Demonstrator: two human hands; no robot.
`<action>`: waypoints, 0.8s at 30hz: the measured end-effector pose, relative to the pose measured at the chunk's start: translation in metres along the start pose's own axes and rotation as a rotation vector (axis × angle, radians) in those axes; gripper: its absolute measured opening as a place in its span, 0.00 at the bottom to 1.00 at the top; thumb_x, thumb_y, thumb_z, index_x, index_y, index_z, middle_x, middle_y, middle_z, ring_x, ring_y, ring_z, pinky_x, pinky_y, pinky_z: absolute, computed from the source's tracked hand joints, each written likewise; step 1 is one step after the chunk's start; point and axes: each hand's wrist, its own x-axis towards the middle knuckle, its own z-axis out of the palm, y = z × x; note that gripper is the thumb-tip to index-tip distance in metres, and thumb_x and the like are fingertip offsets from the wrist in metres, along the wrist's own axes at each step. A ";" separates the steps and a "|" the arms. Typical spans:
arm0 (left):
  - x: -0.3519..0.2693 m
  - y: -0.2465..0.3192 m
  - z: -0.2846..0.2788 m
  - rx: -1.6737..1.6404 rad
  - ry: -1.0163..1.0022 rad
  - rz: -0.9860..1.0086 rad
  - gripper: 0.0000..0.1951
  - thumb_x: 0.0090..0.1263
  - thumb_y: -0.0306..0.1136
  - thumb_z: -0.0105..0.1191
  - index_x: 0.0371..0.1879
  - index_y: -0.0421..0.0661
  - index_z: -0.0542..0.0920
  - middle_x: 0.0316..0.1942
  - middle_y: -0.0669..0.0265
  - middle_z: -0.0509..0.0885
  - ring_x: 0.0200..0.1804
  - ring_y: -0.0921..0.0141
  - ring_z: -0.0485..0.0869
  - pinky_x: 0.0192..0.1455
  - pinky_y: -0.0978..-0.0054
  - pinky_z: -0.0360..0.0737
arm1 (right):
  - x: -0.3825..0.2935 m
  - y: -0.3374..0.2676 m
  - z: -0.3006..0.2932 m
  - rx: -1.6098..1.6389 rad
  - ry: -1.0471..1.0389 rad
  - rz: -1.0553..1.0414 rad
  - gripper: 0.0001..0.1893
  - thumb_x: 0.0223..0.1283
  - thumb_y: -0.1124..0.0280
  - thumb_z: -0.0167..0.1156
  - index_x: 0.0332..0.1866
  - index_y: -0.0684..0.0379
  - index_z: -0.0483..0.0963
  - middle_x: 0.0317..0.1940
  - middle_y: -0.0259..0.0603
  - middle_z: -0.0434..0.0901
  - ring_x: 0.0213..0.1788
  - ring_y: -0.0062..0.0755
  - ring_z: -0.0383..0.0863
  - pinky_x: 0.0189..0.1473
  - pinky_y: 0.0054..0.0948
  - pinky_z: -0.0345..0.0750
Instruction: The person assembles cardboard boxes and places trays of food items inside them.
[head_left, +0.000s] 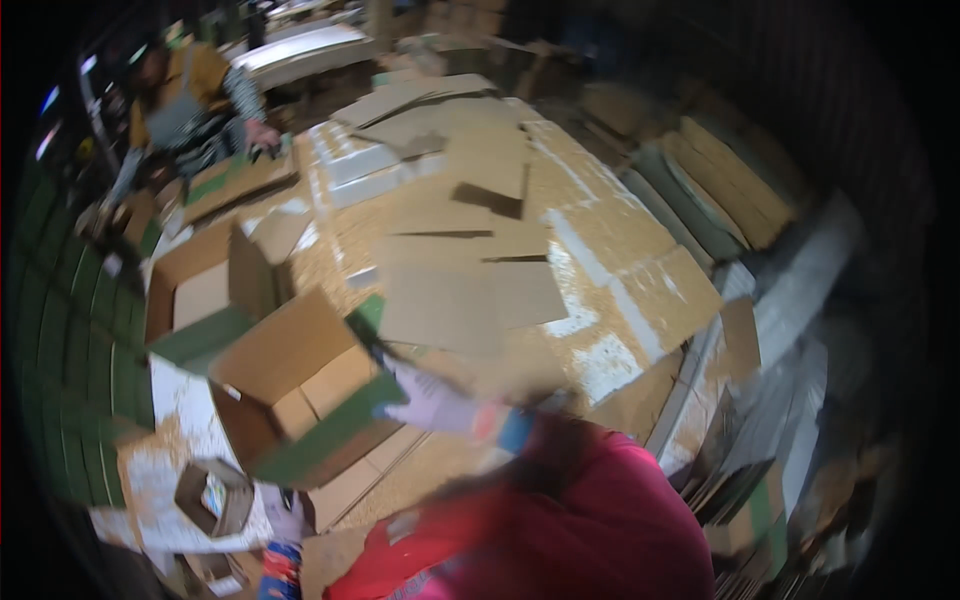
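Observation:
An open cardboard box (292, 360) with green outer sides lies tilted on the work table, its brown inside facing up. My right hand (431, 397), in a pale glove, rests at the box's right corner, with fingers spread along the green side. My left hand (283, 514), gloved too, is at the box's lower edge and touches or nearly touches it; a small dark thing shows at its fingers, too blurred to name. A second open box (202, 289) stands just behind. Flat cardboard sheets (442, 300) lie in a loose pile to the right.
A small open carton (215, 499) with something inside sits at the lower left. A co-worker (187, 105) handles a flat green-marked carton (240, 180) across the table. Green stacked boxes (67, 337) line the left. Folded cardboard (742, 517) and plastic sheeting (795, 405) are at the right.

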 end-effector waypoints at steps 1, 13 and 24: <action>-0.004 0.007 0.007 -0.027 -0.129 -0.219 0.28 0.61 0.26 0.53 0.63 0.36 0.65 0.56 0.44 0.74 0.60 0.55 0.73 0.65 0.64 0.67 | -0.008 0.013 0.002 -0.035 -0.098 0.090 0.46 0.52 0.54 0.65 0.71 0.64 0.49 0.59 0.61 0.68 0.55 0.55 0.74 0.60 0.41 0.70; 0.184 -0.098 -0.033 -0.595 -0.183 -0.708 0.28 0.62 0.32 0.59 0.61 0.35 0.69 0.53 0.60 0.76 0.51 0.67 0.75 0.56 0.73 0.73 | -0.146 0.223 -0.278 -0.978 0.418 0.988 0.22 0.47 0.56 0.60 0.47 0.56 0.75 0.36 0.46 0.79 0.36 0.43 0.80 0.34 0.40 0.76; 0.161 -0.085 -0.046 -0.920 -0.182 -0.842 0.23 0.63 0.34 0.58 0.55 0.37 0.74 0.47 0.63 0.79 0.46 0.69 0.77 0.53 0.74 0.74 | -0.188 0.197 -0.240 -1.008 0.555 0.405 0.30 0.59 0.52 0.55 0.64 0.56 0.63 0.50 0.55 0.75 0.52 0.54 0.74 0.53 0.52 0.70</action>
